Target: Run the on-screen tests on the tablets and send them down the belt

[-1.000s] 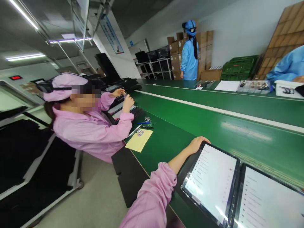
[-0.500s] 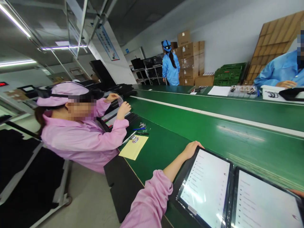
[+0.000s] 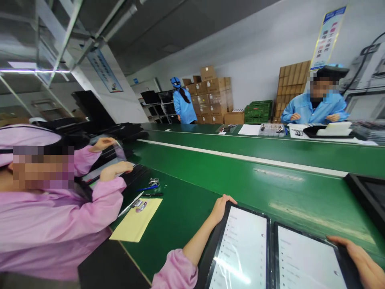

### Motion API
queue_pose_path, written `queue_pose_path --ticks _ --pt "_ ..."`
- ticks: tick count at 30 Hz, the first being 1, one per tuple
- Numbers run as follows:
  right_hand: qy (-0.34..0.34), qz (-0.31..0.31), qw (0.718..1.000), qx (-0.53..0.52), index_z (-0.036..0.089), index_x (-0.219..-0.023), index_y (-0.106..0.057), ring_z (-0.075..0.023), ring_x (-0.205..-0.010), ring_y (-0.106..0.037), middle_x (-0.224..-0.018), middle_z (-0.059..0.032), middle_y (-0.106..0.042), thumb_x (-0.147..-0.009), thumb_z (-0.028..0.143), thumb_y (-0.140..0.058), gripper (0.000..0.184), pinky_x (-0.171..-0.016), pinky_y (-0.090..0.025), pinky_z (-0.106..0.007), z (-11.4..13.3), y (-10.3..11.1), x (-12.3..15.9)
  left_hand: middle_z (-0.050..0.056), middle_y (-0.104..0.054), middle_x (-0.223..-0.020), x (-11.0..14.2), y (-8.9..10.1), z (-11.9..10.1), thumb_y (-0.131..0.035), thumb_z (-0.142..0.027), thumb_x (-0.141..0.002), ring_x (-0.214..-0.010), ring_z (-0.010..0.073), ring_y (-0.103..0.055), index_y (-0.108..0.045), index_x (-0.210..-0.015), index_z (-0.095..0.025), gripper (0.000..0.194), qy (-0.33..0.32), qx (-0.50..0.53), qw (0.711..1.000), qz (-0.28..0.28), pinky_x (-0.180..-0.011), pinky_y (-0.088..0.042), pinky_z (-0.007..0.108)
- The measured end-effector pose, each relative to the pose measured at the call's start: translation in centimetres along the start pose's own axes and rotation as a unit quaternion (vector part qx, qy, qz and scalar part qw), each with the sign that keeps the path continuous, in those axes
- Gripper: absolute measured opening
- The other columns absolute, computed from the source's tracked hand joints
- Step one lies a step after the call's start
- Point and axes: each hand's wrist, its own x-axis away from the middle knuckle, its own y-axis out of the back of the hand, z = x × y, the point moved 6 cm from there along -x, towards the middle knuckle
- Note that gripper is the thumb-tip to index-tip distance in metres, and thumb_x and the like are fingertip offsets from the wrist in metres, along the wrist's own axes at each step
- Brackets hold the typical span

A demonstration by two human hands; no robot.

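Observation:
Two tablets with lit white screens, the left tablet (image 3: 240, 245) and the right tablet (image 3: 308, 259), lie side by side in a black tray (image 3: 207, 261). Each screen shows a list of lines. My left hand (image 3: 223, 208) grips the tray's far left corner, its fingers bent over the edge. At the right side, my right hand (image 3: 357, 257) holds the tray's edge beside the right tablet, partly cut off by the frame. The near end of the tray is out of view.
Green workbench (image 3: 180, 224) with a conveyor (image 3: 240, 168) alongside. At left a co-worker in pink (image 3: 60, 224) handles clear film; a yellow paper (image 3: 136, 224) and pens lie nearby. A black tray (image 3: 367, 200) stands on the conveyor at right. Across sits a person in blue (image 3: 315, 106).
The view has swung right, so my right hand and the seated person across show more fully. Another black tray has come into view at right. Both hands stay at the tray.

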Motion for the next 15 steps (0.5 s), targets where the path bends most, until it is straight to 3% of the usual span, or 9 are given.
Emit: queue_pose_path --ticks 5,15 --pt "-0.057 0.048 0.997 -0.025 0.040 -0.070 -0.075 -0.0405 -0.082 -0.069 -0.084 -0.0075 -0.073 -0.076 0.083 -0.038 0.057 -0.083 -0.055 -0.061 0.50 -0.39 0.09 0.008 -0.074 -0.089 0.09 0.21 0.06 -0.008 -0.073 -0.093 -0.090 0.0257 -0.067 -0.072 -0.080 -0.020 0.084 0.005 -0.001 1.000 0.003 -0.092 -0.049 0.041" --pt "-0.007 0.038 0.999 -0.005 0.029 -0.077 -0.073 -0.0315 -0.080 -0.069 -0.084 -0.0051 -0.073 -0.082 0.077 -0.038 0.059 -0.075 -0.055 -0.046 0.34 -0.42 0.08 0.009 -0.075 -0.087 -0.09 0.35 -0.15 -0.011 -0.070 -0.093 -0.089 0.0260 -0.068 -0.071 -0.078 -0.019 0.080 -0.008 -0.004 1.000 -0.007 -0.091 -0.049 0.042"
